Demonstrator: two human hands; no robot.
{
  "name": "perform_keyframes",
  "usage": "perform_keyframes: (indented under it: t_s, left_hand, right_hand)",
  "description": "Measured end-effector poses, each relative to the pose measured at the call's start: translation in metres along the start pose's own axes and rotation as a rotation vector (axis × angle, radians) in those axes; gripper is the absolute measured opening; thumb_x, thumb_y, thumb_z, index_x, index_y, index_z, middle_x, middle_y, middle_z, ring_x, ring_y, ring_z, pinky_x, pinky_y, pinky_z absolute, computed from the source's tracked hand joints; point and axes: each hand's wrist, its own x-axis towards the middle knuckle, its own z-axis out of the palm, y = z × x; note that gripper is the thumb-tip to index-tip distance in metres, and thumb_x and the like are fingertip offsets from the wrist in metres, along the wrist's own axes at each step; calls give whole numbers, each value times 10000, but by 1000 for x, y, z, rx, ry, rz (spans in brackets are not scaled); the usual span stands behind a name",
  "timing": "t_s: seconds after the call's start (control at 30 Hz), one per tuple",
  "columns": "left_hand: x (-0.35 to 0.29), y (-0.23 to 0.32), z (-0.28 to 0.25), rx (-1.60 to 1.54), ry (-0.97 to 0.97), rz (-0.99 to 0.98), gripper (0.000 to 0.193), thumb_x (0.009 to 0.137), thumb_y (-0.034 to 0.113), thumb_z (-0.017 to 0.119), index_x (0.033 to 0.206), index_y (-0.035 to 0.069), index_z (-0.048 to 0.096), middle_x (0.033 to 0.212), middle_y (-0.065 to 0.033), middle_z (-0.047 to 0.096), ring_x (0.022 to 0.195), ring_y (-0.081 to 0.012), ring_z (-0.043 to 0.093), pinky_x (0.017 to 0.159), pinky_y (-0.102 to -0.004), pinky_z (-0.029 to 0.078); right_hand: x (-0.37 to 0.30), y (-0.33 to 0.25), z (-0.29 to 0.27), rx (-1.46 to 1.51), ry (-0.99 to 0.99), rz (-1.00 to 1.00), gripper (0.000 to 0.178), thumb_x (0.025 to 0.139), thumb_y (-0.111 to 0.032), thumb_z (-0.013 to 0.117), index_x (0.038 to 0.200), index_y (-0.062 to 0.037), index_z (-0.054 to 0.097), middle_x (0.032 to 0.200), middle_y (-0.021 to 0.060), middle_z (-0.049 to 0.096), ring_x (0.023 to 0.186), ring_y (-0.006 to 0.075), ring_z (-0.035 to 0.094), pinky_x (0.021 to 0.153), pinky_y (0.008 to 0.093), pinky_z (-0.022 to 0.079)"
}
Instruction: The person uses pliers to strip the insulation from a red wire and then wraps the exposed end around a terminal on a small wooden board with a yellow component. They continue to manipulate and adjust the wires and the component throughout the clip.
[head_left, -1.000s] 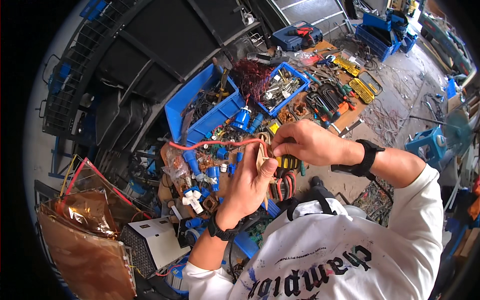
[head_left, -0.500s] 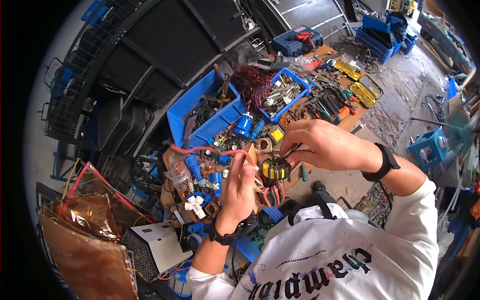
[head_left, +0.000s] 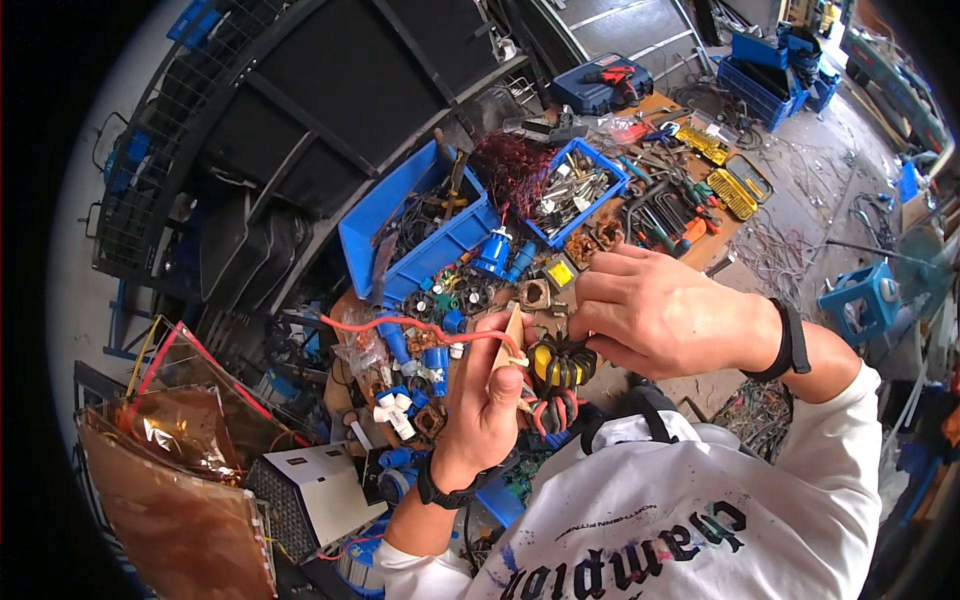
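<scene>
My left hand (head_left: 482, 405) is closed on a thin tan board (head_left: 512, 338), its thumb pressed to the near face. A yellow ring coil (head_left: 556, 366) wound with thick black wire sits at the board's right side. A thick red wire (head_left: 420, 329) comes from beside my left thumb and runs off to the left. More red and black leads (head_left: 550, 413) bunch below the coil. My right hand (head_left: 645, 315) is just up and right of the coil, its fingers curled into a pinch. Whatever lies between those fingertips is hidden.
Below my hands is a cluttered wooden bench with blue plugs (head_left: 492, 255) and a square metal part (head_left: 535, 293). Farther off stand a large blue bin (head_left: 440, 252), a blue tray of metal pieces (head_left: 570, 195), tangled dark red wire (head_left: 508, 170) and a yellow bit case (head_left: 738, 190).
Both hands and the coil have shifted slightly down and right. The board's tan edge now shows more plainly, and my right fingers are curled more tightly beside the coil.
</scene>
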Motion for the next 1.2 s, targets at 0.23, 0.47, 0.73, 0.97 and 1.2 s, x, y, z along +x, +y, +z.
perform_keyframes:
  t_s: [0.23,0.47,0.73,0.97,1.2]
  left_hand:
    - [2,8,3,-51,-4,-37,691,993,582,380,1311,-27,453,1089,-121,584,947,-193,565,817,-309,472]
    - [4,1,5,-117,-29,-69,665,992,562,415,1285,-34,448,1095,-120,562,993,-202,535,860,-327,447]
    - [7,5,5,-94,-51,-88,633,991,550,430,1245,-30,463,1043,-114,564,924,-208,544,820,-335,448]
    - [8,-2,9,-76,-32,-43,604,997,532,433,1243,-19,463,1025,-123,564,913,-227,544,816,-334,446]
    - [8,1,8,-11,-32,-32,595,1001,527,432,1236,-19,462,1028,-140,566,925,-229,548,825,-341,448]
  right_hand:
    - [1,7,1,38,58,-124,228,708,-143,652,913,-45,662,869,75,558,844,263,566,746,380,469]
    - [7,3,3,93,57,-104,177,692,-120,646,846,-33,648,854,85,551,827,275,564,673,392,498]
    - [8,1,-2,-18,40,-128,203,699,-172,615,829,-18,639,832,82,526,801,257,541,660,373,495]
    - [9,-2,1,-41,11,-161,198,707,-177,593,782,6,611,834,86,519,818,252,532,659,354,495]
    - [6,-4,8,71,-22,-104,155,730,-126,596,816,3,600,843,103,536,852,272,547,725,367,504]
